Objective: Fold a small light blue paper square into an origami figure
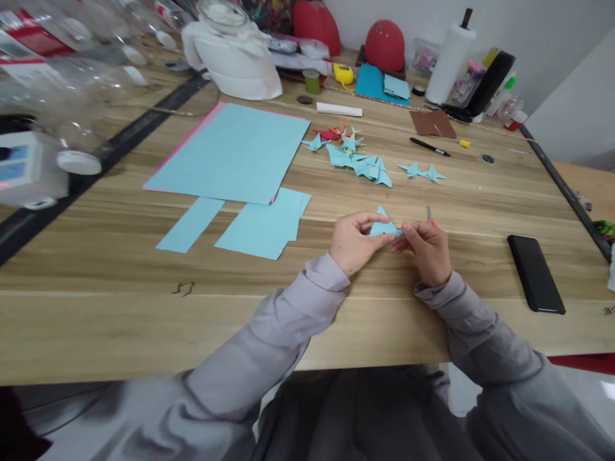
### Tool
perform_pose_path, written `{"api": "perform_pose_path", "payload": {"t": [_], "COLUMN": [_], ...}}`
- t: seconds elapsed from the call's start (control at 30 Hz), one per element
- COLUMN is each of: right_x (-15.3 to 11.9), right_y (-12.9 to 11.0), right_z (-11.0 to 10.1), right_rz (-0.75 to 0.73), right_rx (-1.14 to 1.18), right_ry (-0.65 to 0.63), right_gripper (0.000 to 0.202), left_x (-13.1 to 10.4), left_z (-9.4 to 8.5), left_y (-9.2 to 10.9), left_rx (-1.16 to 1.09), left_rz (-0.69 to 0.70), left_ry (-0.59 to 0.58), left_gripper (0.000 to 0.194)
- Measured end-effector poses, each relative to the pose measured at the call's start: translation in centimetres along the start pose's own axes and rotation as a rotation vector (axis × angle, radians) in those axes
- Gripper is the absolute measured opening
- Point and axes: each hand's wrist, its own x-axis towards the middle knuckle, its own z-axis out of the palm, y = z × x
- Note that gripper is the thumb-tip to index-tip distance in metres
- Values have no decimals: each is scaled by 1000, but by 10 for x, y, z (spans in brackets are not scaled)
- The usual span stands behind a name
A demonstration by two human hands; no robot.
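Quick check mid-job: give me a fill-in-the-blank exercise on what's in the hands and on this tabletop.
The left hand and right hand hold folded paper coloured light ____.
The black phone lies to the ____ of the right hand.
The large blue sheet has a ____ layer showing along its left edge.
Missing words: blue; right; pink.

No legible text
Dark marks (183,289) on the bench (144,333), one far left of the phone (536,274), one just right of it, are unreadable; the red bottle label (44,36), farthest left, is blurred.
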Motion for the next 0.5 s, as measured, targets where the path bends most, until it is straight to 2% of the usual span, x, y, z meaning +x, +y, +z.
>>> {"api": "perform_pose_path", "payload": {"t": [0.2,0.33,0.5], "right_x": [1,2,2], "right_y": [2,2,0], "right_z": [-1,-2,0], "right_rz": [23,28,33], "right_rx": [32,40,1], "right_ry": [-6,21,40], "right_gripper": [34,33,35], "left_x": [-1,0,4], "left_z": [0,-1,-3], "left_y": [2,0,-8], "left_rx": [-14,-6,49], "left_rz": [-5,-15,44], "left_ry": [-1,-19,2], "left_gripper": [31,23,18]}}
